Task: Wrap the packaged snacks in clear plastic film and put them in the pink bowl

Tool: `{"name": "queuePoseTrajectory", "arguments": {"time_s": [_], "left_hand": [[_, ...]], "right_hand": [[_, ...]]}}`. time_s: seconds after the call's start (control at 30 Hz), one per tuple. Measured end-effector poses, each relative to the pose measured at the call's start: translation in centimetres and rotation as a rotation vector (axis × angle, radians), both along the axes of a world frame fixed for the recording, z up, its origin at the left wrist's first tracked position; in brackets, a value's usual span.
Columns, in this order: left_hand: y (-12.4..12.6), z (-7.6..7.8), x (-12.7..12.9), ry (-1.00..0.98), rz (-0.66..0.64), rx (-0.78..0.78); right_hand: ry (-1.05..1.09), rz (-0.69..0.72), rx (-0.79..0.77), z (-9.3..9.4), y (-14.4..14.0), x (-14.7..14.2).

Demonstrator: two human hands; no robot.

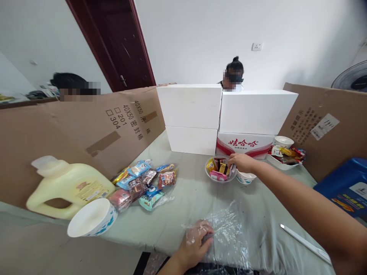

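Left hand (197, 242) at clear plastic film (228, 229), right hand (242, 163) at a snack bowl (209, 175).
The hands are well apart. The left curls its fingers under the film at the tabletop's (177, 214) near edge; whether it grips anything cannot be told. Farther off, the right reaches the bowl's right rim, its grip unclear. The bowl, holding wrapped snacks (222, 168), stands before a red-and-white carton (245, 145).

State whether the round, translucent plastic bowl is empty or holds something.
The bowl holds something: yellow, red and pink shiny wrapped packets show inside it.
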State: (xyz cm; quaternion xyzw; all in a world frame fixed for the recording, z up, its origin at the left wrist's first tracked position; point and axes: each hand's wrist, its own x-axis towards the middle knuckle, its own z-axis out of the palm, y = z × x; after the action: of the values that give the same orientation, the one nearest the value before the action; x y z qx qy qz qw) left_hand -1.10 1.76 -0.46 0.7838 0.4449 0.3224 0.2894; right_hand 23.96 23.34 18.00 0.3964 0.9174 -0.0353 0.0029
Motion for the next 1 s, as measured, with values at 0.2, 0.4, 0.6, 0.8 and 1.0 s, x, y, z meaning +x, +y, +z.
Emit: {"name": "queuePoseTrajectory", "arguments": {"time_s": [0.2,0.4,0.6,0.8,1.0], "left_hand": [[0.0,-0.1,0.0,-0.003,-0.017,0.022],[0.2,-0.8,-0.3,0.01,-0.028,0.025],[2.4,0.5,0.5,0.057,0.015,-0.211],[5.9,2.2,0.0,0.101,-0.062,-0.22],[6.2,4.1,-1.4,0.489,-0.031,-0.183]], "right_hand": [[-0.092,-0.038,-0.034,-4.2,0.8,-1.0],[-0.088,-0.164,0.039,-3.7,-1.5,1.2],[0.511,-0.18,0.207,-5.9,-10.6,-0.3],[0.239,0.07,-0.164,-14.5,-19.6,-2.6],[0.213,0.006,-0.254,-13.6,-20.7,1.6]]}}
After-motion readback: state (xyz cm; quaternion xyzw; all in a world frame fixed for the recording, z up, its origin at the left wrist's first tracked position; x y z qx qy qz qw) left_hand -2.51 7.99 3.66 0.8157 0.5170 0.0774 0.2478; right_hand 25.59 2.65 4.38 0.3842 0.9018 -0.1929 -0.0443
